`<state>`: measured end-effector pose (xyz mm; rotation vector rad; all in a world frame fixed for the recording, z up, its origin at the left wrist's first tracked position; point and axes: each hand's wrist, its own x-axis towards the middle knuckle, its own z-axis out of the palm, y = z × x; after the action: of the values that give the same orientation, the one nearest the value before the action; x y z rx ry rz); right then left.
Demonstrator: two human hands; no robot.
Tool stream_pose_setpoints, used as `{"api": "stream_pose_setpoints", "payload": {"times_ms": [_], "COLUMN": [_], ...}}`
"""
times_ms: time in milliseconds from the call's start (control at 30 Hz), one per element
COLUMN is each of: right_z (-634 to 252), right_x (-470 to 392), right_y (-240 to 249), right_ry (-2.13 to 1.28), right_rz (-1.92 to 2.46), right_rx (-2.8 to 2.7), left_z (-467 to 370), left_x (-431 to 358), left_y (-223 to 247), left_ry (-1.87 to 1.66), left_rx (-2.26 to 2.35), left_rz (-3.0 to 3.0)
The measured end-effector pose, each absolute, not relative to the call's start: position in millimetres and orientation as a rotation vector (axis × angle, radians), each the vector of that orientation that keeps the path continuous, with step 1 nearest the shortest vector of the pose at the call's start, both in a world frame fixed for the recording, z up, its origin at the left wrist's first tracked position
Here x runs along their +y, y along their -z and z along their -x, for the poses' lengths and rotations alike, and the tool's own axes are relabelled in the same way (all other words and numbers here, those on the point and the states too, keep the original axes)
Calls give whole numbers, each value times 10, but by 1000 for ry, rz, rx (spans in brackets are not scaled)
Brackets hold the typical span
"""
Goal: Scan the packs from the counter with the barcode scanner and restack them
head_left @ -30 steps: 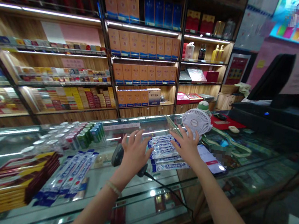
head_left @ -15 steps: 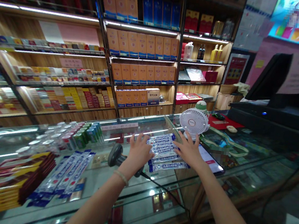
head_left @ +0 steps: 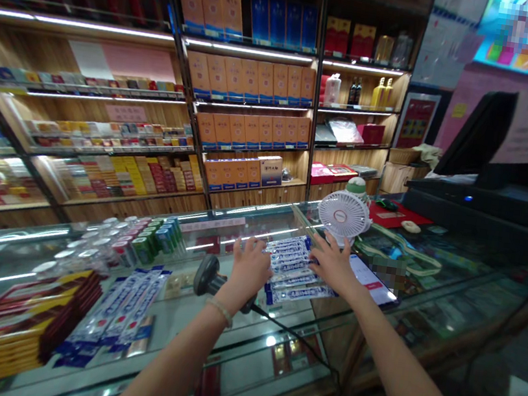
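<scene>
Several slim blue-and-white packets (head_left: 290, 262) lie side by side in a stack on the glass counter (head_left: 166, 335). At the stack's left end is my left hand (head_left: 250, 267), its fingers spread and touching the packet ends. My right hand (head_left: 333, 265) rests against the right end, fingers apart. Neither hand has closed on a packet. Below my left wrist lies a dark handheld barcode scanner (head_left: 208, 276), partly hidden by the hand, its cable running right. A tablet or phone (head_left: 373, 280) with a lit screen lies just beyond my right wrist.
A small white fan (head_left: 344, 217) stands behind the packets. To the left are more blue-and-white packets (head_left: 123, 309), a pile of red-and-yellow packs (head_left: 23, 334), and rows of small bottles and boxes (head_left: 140, 239). A black monitor (head_left: 479, 136) stands at right. Stocked shelves (head_left: 252, 108) line the back wall.
My left hand's fingers have drawn slightly closer together at the stack's left end. My right hand stays at the other end. The view has shifted very slightly.
</scene>
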<state>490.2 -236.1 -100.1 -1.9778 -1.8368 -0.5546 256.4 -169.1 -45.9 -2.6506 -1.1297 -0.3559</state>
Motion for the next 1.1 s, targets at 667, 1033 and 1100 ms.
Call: {"api": "stream_pose_setpoints", "payload": {"times_ms": [667, 1033, 1100], "right_z": [-4304, -3456, -3406], "right_x": [-1778, -1012, -942], "right_y": [543, 511, 573], "right_ry": [416, 204, 197], "right_rz": [1719, 1661, 1655], "right_rx": [-1781, -1705, -1696], "left_z": [-1561, -675, -650], "left_x": [-1039, -507, -466], "left_y": [18, 124, 194], "left_ry": [763, 991, 1003], "left_rx": [-1335, -1518, -1518], "left_rz": [2564, 2477, 2465]}}
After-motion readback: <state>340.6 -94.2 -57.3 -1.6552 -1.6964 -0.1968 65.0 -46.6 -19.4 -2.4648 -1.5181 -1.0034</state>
